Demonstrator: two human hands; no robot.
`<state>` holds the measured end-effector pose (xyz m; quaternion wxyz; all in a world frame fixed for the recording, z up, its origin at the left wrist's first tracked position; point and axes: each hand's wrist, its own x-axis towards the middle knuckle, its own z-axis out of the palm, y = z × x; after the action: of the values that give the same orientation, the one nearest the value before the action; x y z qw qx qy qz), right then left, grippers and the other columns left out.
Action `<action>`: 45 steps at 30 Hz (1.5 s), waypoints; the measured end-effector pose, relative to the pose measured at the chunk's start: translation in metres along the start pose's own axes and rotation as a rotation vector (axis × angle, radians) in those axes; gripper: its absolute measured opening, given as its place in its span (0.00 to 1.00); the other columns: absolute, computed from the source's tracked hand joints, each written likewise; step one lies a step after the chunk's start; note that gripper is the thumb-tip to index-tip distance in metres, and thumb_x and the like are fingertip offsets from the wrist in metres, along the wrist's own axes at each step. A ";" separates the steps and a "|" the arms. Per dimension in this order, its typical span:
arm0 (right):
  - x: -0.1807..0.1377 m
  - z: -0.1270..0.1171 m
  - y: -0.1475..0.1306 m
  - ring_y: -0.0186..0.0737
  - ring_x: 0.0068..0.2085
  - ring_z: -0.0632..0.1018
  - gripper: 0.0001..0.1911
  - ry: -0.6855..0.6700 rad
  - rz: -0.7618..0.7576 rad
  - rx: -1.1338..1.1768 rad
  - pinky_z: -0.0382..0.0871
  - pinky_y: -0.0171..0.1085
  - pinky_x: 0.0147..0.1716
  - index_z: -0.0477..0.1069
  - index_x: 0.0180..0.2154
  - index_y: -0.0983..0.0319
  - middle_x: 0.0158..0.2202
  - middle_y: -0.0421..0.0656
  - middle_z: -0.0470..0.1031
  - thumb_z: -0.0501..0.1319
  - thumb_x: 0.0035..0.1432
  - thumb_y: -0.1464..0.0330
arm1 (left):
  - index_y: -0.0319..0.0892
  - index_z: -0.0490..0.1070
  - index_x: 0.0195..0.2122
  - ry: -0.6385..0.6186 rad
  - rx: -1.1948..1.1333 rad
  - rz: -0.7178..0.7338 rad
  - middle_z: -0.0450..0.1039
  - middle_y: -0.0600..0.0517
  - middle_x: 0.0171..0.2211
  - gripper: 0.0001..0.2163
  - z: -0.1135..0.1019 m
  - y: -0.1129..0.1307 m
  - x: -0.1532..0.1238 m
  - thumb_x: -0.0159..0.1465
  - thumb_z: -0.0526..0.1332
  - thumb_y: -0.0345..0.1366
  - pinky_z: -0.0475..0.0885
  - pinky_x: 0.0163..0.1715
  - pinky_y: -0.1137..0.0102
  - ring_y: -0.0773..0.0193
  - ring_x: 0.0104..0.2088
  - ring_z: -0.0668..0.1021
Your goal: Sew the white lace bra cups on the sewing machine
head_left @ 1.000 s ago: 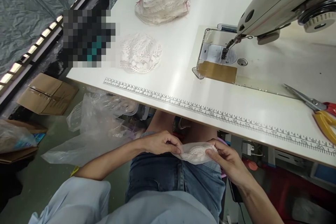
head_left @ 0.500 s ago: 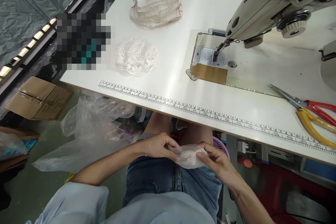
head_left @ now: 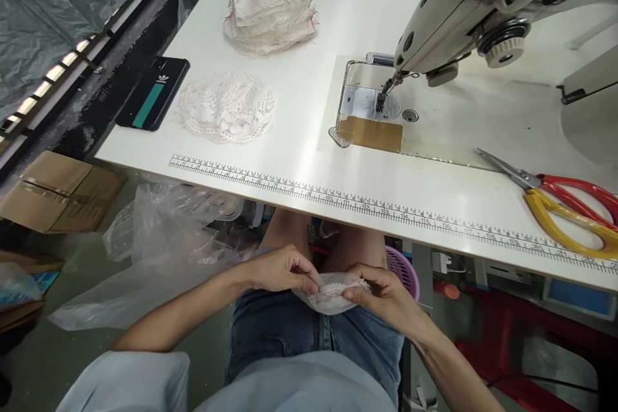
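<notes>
Above my lap, a small white piece of sheer fabric with lace trim [head_left: 332, 304] is stretched between my two hands. My left hand [head_left: 288, 272] pinches its left edge between thumb and fingers. On the other side, my right hand [head_left: 381, 296] grips the right end, thumb on top and fingers curled behind. Some of the lace is hidden under my fingers. On the table, a flat pile of white lace pieces [head_left: 226, 108] lies left of the sewing machine [head_left: 449, 19]. Behind it stands a stack of cream fabric pieces [head_left: 273, 6] with frayed edges.
The white table [head_left: 299, 161] has a printed ruler along its front edge. Scissors with red and yellow handles [head_left: 555, 199] lie at the right, a dark phone [head_left: 153, 93] at the left. Below are clear plastic bags [head_left: 159, 257], a cardboard box [head_left: 60, 193] and a purple basket [head_left: 403, 272].
My view has shifted, so the table items sit further left. Both hands still hold the sheer lace piece, which is now tilted and bunched differently, its lower edge bulging toward me.
</notes>
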<state>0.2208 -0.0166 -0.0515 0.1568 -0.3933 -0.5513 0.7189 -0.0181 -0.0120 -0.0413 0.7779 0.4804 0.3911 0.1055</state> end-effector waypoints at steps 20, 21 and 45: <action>0.001 0.007 -0.003 0.35 0.30 0.69 0.14 -0.082 0.022 -0.033 0.62 0.31 0.29 0.70 0.33 0.63 0.28 0.40 0.70 0.62 0.55 0.57 | 0.35 0.78 0.34 0.072 -0.012 -0.089 0.78 0.48 0.28 0.12 0.009 0.004 -0.002 0.52 0.67 0.38 0.69 0.29 0.77 0.65 0.28 0.77; 0.001 0.007 -0.003 0.35 0.30 0.69 0.14 -0.079 0.029 -0.035 0.62 0.31 0.29 0.70 0.32 0.63 0.28 0.40 0.70 0.62 0.54 0.58 | 0.35 0.79 0.34 0.070 -0.004 -0.099 0.78 0.48 0.28 0.12 0.008 0.005 -0.003 0.52 0.67 0.38 0.69 0.29 0.77 0.65 0.29 0.77; 0.001 0.002 -0.011 0.34 0.29 0.68 0.13 -0.096 -0.026 -0.254 0.61 0.31 0.29 0.71 0.33 0.62 0.28 0.39 0.70 0.58 0.59 0.59 | 0.35 0.78 0.33 0.048 0.181 -0.047 0.76 0.48 0.29 0.13 0.014 0.012 -0.003 0.55 0.64 0.42 0.66 0.28 0.77 0.65 0.29 0.75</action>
<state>0.2161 -0.0138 -0.0414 0.0884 -0.3681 -0.6498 0.6591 -0.0075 -0.0161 -0.0264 0.7240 0.5368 0.4287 0.0627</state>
